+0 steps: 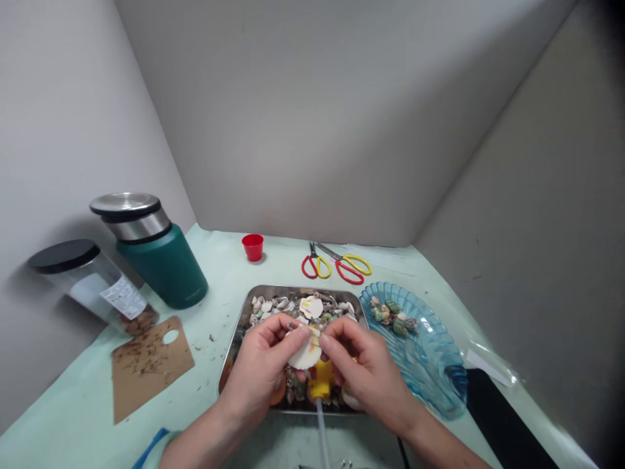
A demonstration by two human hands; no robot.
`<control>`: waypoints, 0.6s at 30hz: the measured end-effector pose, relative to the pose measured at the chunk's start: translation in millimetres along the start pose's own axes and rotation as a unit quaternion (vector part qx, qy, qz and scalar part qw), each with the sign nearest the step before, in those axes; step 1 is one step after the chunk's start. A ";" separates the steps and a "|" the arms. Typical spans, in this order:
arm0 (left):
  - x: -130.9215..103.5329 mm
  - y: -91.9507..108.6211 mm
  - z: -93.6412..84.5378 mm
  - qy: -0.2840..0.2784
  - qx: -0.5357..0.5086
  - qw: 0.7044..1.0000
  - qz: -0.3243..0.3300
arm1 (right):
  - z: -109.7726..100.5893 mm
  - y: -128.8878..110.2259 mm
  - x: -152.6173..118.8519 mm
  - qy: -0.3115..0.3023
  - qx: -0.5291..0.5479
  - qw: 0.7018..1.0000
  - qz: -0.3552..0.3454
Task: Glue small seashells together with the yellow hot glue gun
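A white scallop shell (306, 355) with orange streaks is held over the metal tray (244, 312). My left hand (266, 355) pinches it by its upper left edge, thumb on top. From the other side my right hand (364, 365) has thumb and fingers closed at its upper right edge; any small piece between them is hidden. Another pale scallop shell (311, 307) lies just beyond, on top of small mixed shells (263, 307) in the tray. Below my hands is a yellow glue gun (321, 379), with a translucent glue stick (322, 430) coming out of its back.
At right, a blue shell-shaped dish (430, 352) holds several greenish shells (393, 314). Small scissors (315, 260) and larger scissors (349, 264) lie behind the tray, near a red cup (252, 247). Left stand a green flask (163, 264), a clear jar (105, 293) and a cardboard piece (153, 368).
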State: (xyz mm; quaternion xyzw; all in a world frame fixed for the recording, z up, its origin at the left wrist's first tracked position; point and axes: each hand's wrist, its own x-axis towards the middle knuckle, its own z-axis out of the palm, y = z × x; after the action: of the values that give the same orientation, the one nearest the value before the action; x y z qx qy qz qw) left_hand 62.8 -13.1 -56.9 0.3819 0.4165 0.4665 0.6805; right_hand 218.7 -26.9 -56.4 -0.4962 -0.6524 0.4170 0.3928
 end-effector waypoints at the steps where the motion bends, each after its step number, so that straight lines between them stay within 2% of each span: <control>1: -0.3 0.3 0.4 0.001 0.000 1.000 -0.001 | -0.1 -0.7 0.1 -0.001 0.000 1.000 0.000; 9: 0.9 -0.4 -0.3 0.004 -0.010 1.000 -0.001 | 0.0 -0.3 1.2 -0.014 -0.054 0.998 -0.017; 13: 1.5 0.1 0.3 -0.019 0.013 1.000 -0.005 | -0.9 5.1 2.4 -0.010 -0.020 1.000 0.008; 18: 0.7 2.2 2.1 -0.018 0.024 0.999 -0.012 | -1.7 6.0 0.8 -0.019 0.027 0.999 0.013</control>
State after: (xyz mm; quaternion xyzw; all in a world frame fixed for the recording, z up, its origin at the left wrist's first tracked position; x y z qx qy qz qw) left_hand 64.2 -12.0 -54.3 0.4011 0.4198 0.4411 0.6844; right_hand 222.1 -24.9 -61.3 -0.4860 -0.6417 0.4492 0.3877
